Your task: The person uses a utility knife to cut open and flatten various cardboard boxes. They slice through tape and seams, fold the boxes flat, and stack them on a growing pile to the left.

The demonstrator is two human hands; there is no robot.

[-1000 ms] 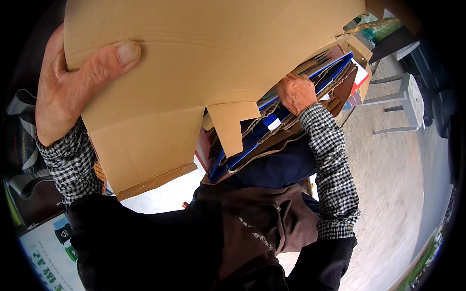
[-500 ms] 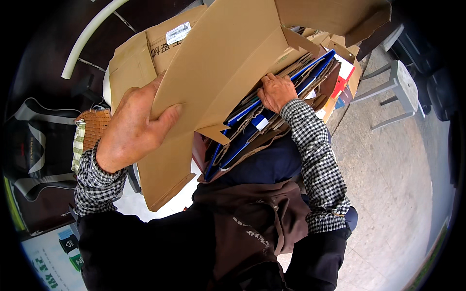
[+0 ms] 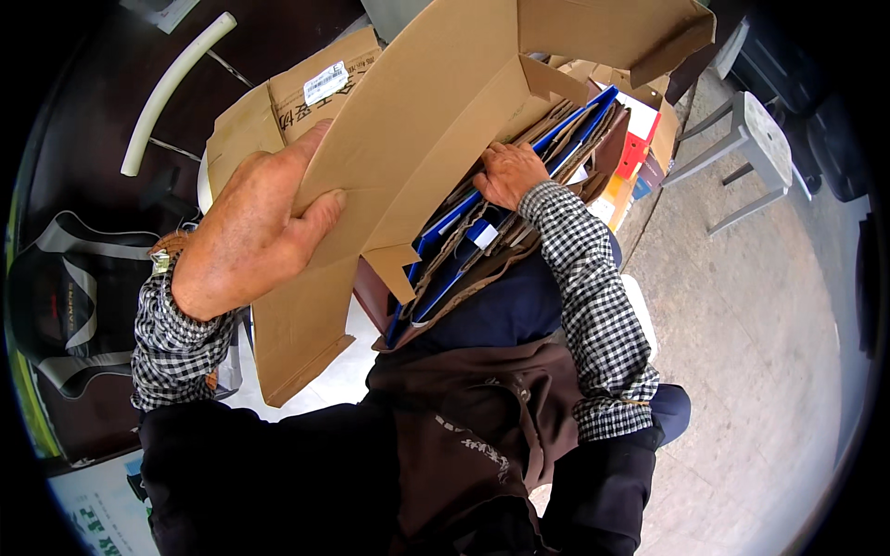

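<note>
Pale floor (image 3: 732, 361) spreads to the right of the bundle (image 3: 505, 225) of folded cardboard and blue folders, with a gray stool (image 3: 768, 132) farther off on that side and a black and gray chair (image 3: 69, 301) well off to its left. The bundle lies over your dark blue leg (image 3: 505, 315). A big brown cardboard sheet (image 3: 399, 120) slants up along the bundle's left side. Your left hand (image 3: 246, 236) is left of the bundle, pinching the sheet's edge, with the thumb on the front and the other fingers behind. Your right hand (image 3: 514, 174) is on top of the bundle, its fingers bent and close together; their tips are hidden, so I can't tell if they pinch anything. A second ago, the sheet blocked much of your view. Now it has tipped back, so more of the bundle shows, and so does a flat carton (image 3: 250, 120) with a white label (image 3: 324, 83), beyond the bundle's left side.
</note>
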